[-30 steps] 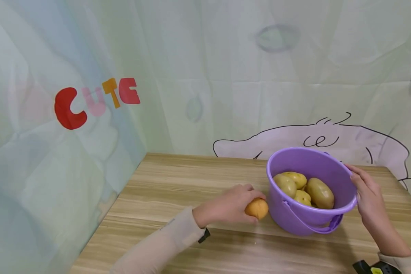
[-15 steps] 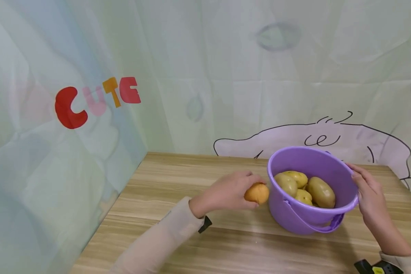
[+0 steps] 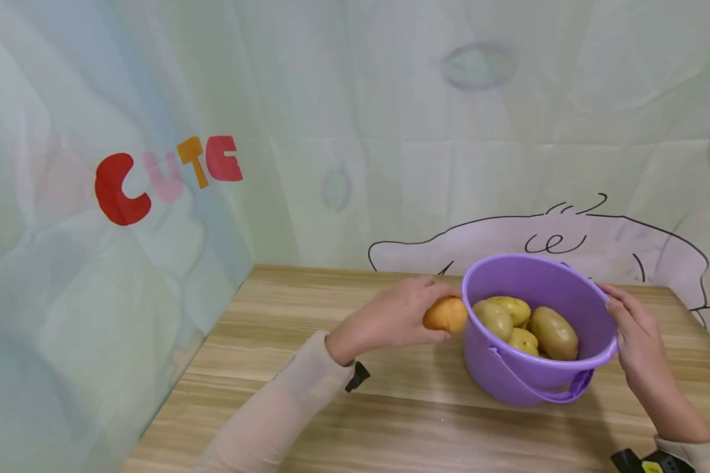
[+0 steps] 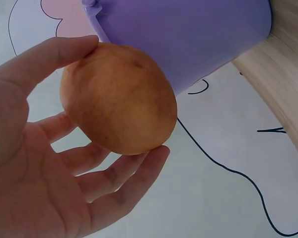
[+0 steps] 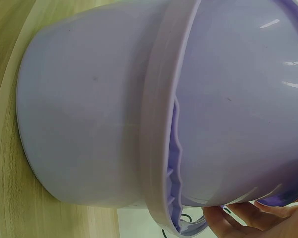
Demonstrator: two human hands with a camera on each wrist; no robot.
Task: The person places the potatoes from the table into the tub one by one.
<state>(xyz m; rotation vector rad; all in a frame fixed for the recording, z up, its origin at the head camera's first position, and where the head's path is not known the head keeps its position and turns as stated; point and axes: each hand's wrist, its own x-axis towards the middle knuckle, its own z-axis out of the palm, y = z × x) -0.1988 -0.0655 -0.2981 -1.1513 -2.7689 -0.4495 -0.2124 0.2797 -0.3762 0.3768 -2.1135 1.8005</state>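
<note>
My left hand (image 3: pixel 393 314) holds a round orange-coloured fruit (image 3: pixel 446 315) between thumb and fingers, just left of the bucket's rim. The left wrist view shows the fruit (image 4: pixel 119 99) smooth with small dark specks, pinched by the thumb above and the fingertips below. A purple plastic bucket (image 3: pixel 497 376) stands upright on the wooden table, its handle hanging down at the front. Several potatoes (image 3: pixel 553 333) lie inside it. At the bucket's right side, my right hand (image 3: pixel 641 345) grips the rim; in the right wrist view its fingers (image 5: pixel 248 218) show at the bottom edge.
The wooden table (image 3: pixel 307 295) ends at a pale curtain (image 3: pixel 331 98) behind and at the left. Coloured letters and a cartoon drawing are printed on the curtain. The bucket handle (image 3: pixel 568 396) sticks out in front of the bucket.
My left hand has lifted the orange-coloured fruit from low beside the bucket up close to its rim. The right hand and the bucket stay where they were.
</note>
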